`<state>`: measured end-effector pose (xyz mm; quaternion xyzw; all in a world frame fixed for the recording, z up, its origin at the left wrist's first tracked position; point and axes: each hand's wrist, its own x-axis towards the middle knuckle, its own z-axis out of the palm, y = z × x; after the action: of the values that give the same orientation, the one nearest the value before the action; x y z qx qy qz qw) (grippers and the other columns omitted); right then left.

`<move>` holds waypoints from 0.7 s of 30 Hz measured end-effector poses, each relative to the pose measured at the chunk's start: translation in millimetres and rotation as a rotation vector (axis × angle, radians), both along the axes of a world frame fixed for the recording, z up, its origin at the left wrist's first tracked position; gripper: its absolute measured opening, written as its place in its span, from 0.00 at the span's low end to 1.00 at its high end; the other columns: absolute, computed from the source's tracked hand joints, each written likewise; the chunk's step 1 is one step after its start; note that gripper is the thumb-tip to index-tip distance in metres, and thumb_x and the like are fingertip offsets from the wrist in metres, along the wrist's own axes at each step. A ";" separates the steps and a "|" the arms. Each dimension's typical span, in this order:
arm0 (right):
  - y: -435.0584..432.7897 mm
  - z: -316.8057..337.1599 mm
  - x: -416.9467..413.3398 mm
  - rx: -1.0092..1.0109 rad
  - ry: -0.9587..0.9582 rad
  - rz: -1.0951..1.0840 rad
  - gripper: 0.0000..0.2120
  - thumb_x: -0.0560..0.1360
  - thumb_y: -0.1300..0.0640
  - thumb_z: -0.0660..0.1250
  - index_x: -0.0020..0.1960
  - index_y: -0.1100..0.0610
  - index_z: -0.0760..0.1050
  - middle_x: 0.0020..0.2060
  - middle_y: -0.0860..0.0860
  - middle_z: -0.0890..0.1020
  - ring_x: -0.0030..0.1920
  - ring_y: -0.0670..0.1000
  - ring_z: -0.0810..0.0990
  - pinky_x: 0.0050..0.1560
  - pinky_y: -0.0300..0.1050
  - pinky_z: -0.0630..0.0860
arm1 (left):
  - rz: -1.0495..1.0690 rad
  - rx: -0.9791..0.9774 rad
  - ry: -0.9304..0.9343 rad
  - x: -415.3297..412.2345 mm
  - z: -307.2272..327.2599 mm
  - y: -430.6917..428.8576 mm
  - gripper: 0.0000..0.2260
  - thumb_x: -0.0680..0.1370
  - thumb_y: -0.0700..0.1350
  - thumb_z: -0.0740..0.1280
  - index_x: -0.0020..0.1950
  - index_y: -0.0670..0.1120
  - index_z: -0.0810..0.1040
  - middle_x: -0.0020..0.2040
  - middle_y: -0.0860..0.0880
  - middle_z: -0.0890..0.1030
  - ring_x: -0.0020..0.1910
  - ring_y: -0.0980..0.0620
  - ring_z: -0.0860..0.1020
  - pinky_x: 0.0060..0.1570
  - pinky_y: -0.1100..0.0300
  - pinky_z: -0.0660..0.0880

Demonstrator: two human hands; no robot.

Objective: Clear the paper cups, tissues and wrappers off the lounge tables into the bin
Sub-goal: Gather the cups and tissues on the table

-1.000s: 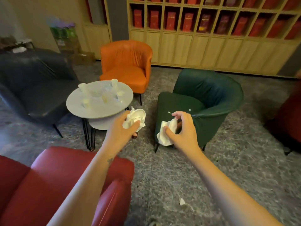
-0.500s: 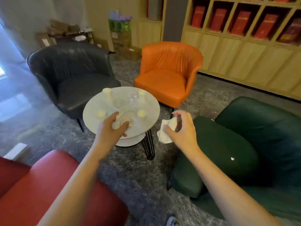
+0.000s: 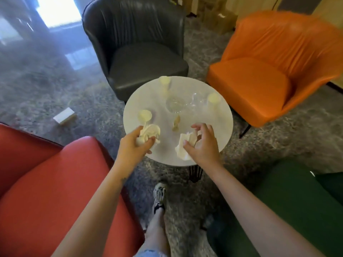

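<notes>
My left hand [image 3: 132,147] grips a crushed paper cup with tissue [image 3: 150,133] over the near left edge of the round white table [image 3: 219,130]. A crumpled white tissue [image 3: 183,145] is pinched in my right hand [image 3: 201,143], above the table's near edge. Three paper cups stand on the table: one at the left [image 3: 144,115], one at the back [image 3: 164,81], one at the right [image 3: 213,99]. A small tan wrapper [image 3: 176,123] lies near the middle. No bin is in view.
Clear glassware [image 3: 176,103] sits mid-table. Armchairs ring the table: dark grey [image 3: 141,52] behind, orange [image 3: 269,71] at right, red [image 3: 46,182] near left, green [image 3: 297,201] near right. A small box [image 3: 64,115] lies on the carpet at left. My leg and shoe [image 3: 159,195] are below.
The view has swung left and closed in on the round table. Both hands, keeping hold of the cup and tissue, now hover over its near edge instead of before the green chair.
</notes>
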<state>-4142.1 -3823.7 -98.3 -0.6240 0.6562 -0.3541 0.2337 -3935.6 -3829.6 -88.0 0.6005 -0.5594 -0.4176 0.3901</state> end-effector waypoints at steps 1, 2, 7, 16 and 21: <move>-18.2 -11.4 1.0 0.011 0.018 -0.001 0.21 0.67 0.55 0.72 0.57 0.55 0.70 0.49 0.46 0.67 0.50 0.53 0.74 0.54 0.58 0.72 | -0.004 0.023 0.007 -2.0 -12.1 -17.9 0.11 0.74 0.42 0.70 0.56 0.44 0.78 0.41 0.51 0.81 0.31 0.61 0.79 0.34 0.61 0.79; -36.6 -24.6 2.5 0.026 0.040 -0.002 0.21 0.67 0.54 0.72 0.57 0.55 0.70 0.48 0.46 0.67 0.50 0.53 0.74 0.53 0.54 0.71 | -0.011 0.045 0.012 -4.4 -25.0 -36.2 0.13 0.74 0.42 0.71 0.58 0.44 0.78 0.42 0.53 0.81 0.32 0.61 0.79 0.36 0.59 0.80; -116.2 -95.5 15.8 0.163 0.144 -0.046 0.22 0.66 0.54 0.72 0.58 0.56 0.70 0.51 0.49 0.71 0.51 0.54 0.74 0.49 0.46 0.64 | -0.042 0.182 -0.037 -17.4 -98.6 -119.4 0.13 0.73 0.46 0.71 0.57 0.55 0.76 0.43 0.54 0.82 0.40 0.55 0.80 0.44 0.46 0.80; -188.8 -186.4 24.9 0.257 0.315 -0.120 0.22 0.67 0.57 0.70 0.60 0.59 0.70 0.54 0.56 0.74 0.53 0.58 0.75 0.49 0.50 0.68 | -0.056 0.321 -0.215 -37.7 -202.6 -178.9 0.19 0.73 0.50 0.69 0.63 0.47 0.75 0.49 0.56 0.78 0.46 0.64 0.72 0.39 0.74 0.64; -193.4 -211.0 24.1 0.289 0.294 -0.129 0.22 0.66 0.59 0.71 0.59 0.61 0.72 0.53 0.56 0.75 0.52 0.58 0.76 0.49 0.51 0.70 | -0.057 0.340 -0.215 -49.2 -224.9 -189.1 0.16 0.74 0.48 0.69 0.61 0.47 0.75 0.49 0.55 0.79 0.50 0.55 0.76 0.44 0.69 0.66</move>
<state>-4118.0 -4017.1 -309.2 -0.5857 0.7657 -0.1758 0.1994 -3984.8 -4018.7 -312.9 0.6827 -0.5359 -0.4504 0.2093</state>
